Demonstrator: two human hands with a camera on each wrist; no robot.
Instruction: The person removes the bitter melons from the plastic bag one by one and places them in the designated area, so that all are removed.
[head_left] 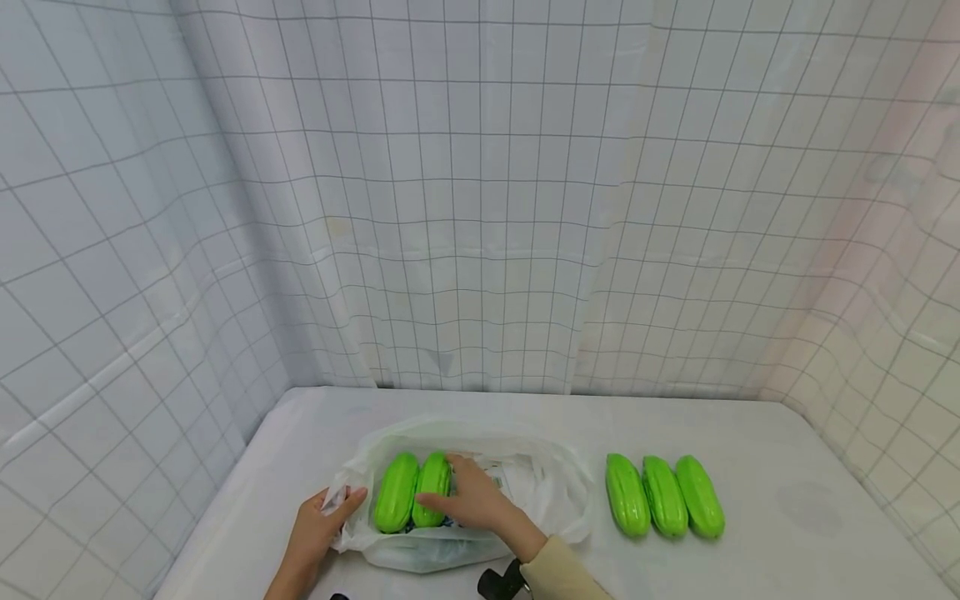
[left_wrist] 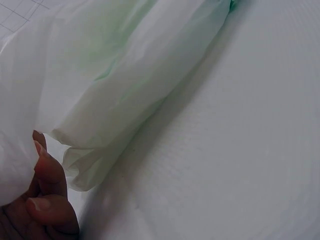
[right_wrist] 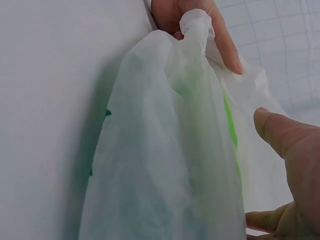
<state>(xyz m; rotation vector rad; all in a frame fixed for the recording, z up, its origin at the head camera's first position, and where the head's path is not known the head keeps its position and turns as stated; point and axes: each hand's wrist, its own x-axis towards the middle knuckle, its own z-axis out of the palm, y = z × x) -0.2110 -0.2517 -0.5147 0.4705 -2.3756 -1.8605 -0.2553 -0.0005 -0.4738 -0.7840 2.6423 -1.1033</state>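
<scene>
A white plastic bag (head_left: 555, 483) lies with its mouth spread wide. Two bright green, glossy, ridged, long rounded objects (head_left: 396, 493) lie side by side inside it, toward the left. My left hand (head_left: 318, 521) pinches the bag's left edge between thumb and fingers, and the left wrist view shows its fingertips (left_wrist: 47, 170) against the thin plastic. Over the bag's mouth, my right hand (head_left: 480, 496) has its thumb and fingers spread at the right-hand green object (head_left: 431, 492). In the right wrist view the right thumb (right_wrist: 280, 127) is straight, beside the bag's side.
Three more of the same green objects (head_left: 663, 496) lie in a row on the white table (head_left: 795, 467), right of the bag. White grid-patterned curtains (head_left: 480, 208) hang behind and at both sides. A black device (head_left: 501, 581) shows at the right wrist.
</scene>
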